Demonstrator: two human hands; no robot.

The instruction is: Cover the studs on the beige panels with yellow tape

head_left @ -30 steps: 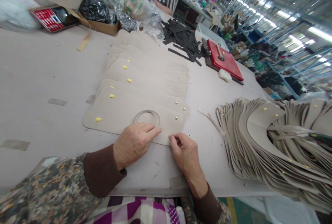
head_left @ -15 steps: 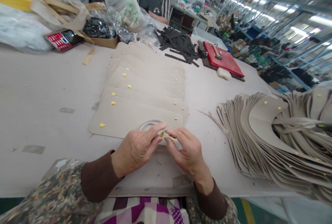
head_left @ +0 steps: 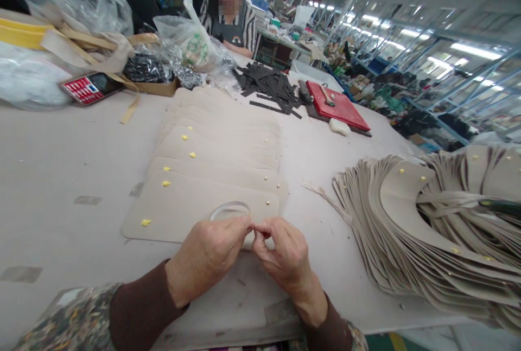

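Low in the middle, my left hand [head_left: 214, 248] and my right hand [head_left: 285, 250] meet with their fingertips pinched together. Whatever lies between the fingertips is hidden by the fingers. Just behind my left hand, a pale curved band [head_left: 228, 207] arches up. Under and beyond the hands, flat beige panels [head_left: 207, 191] overlap in a stack. Their left ends carry small yellow pieces [head_left: 145, 223], and their right ends have small metal snaps [head_left: 267, 203].
Curved beige pieces [head_left: 391, 231] lie in a thick bundle at right, a dark-handled tool [head_left: 500, 207] across it. Black strips [head_left: 268, 85] and a red slab [head_left: 337, 107] with a hammer are at the back. A phone [head_left: 91, 88] and plastic bags stand left. A person [head_left: 230, 25] sits opposite.
The view has tilted up, so the table sits lower in the picture. My fingertips have closed together, and the yellow bit that showed between them is now hidden.
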